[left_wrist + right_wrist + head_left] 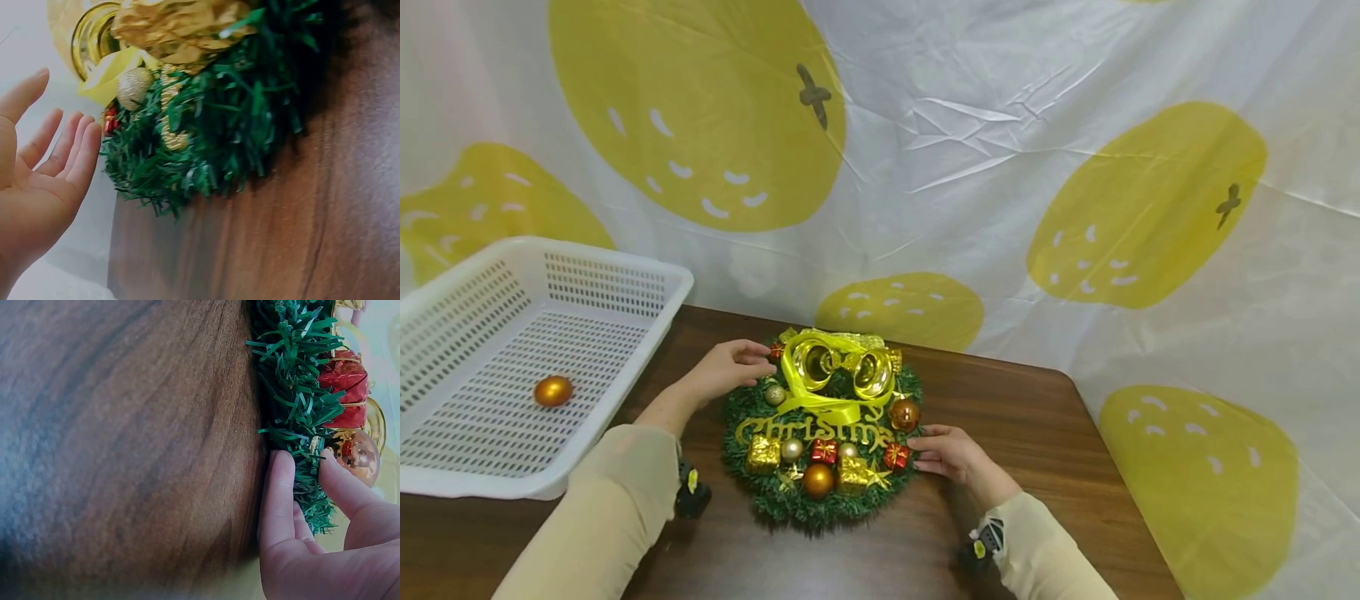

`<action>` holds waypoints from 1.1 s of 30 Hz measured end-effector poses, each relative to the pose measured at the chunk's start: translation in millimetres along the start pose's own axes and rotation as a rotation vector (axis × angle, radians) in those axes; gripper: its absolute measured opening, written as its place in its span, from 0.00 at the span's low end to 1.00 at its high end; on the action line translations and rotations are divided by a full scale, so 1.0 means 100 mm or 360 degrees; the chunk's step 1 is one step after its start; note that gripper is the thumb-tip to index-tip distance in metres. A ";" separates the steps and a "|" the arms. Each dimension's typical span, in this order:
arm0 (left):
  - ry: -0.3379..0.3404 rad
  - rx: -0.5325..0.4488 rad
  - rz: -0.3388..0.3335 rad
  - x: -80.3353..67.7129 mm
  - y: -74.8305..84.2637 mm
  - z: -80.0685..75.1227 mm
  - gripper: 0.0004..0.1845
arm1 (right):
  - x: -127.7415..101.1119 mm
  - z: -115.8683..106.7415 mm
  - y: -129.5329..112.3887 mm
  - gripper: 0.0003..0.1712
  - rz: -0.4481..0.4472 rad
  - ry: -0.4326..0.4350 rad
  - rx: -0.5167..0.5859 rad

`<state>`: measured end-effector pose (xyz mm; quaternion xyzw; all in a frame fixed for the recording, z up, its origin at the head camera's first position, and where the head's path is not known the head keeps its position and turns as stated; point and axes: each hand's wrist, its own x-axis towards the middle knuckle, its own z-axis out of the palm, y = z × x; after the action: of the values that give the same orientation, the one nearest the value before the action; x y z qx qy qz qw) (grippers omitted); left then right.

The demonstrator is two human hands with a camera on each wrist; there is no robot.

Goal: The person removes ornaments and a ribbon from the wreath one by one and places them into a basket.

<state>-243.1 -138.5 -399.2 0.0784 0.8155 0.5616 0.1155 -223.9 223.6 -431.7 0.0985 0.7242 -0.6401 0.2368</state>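
A: Wreath (822,433) — where does it lie?
B: Flat on the brown table (1037,417), near its back edge, with 2 gold bells (842,371) and a yellow ribbon (827,408) on top.
A: And the hands?
B: The left hand (726,371) rests at the wreath's upper left rim, fingers straight and relaxed, gripping nothing. The right hand (951,454) pinches the green fringe at the right rim, thumb against the table side, just beside a red gift box (344,387) and an orange ball (356,456).
A: Anything further out?
B: A white basket (625,275) at the left, with 1 orange ball (553,391) inside.

head looks down; wrists close on wreath (822,433)
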 end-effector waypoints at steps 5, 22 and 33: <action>-0.0029 0.0020 -0.0019 0.02 -0.06 0.06 0.29 | 0.00 0.01 0.00 0.37 -0.0003 -0.0001 0.0000; -0.0013 0.0222 0.0032 0.01 -0.14 0.23 0.25 | -0.01 0.00 -0.02 0.37 0.0005 0.0026 0.0000; 0.0033 0.0287 0.0042 0.03 -0.20 0.26 0.19 | -0.01 0.01 -0.01 0.38 0.0008 0.0014 0.0002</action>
<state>-238.4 -121.5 -427.6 0.0933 0.8629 0.4881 0.0921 -223.3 223.0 -430.5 0.1033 0.7246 -0.6395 0.2353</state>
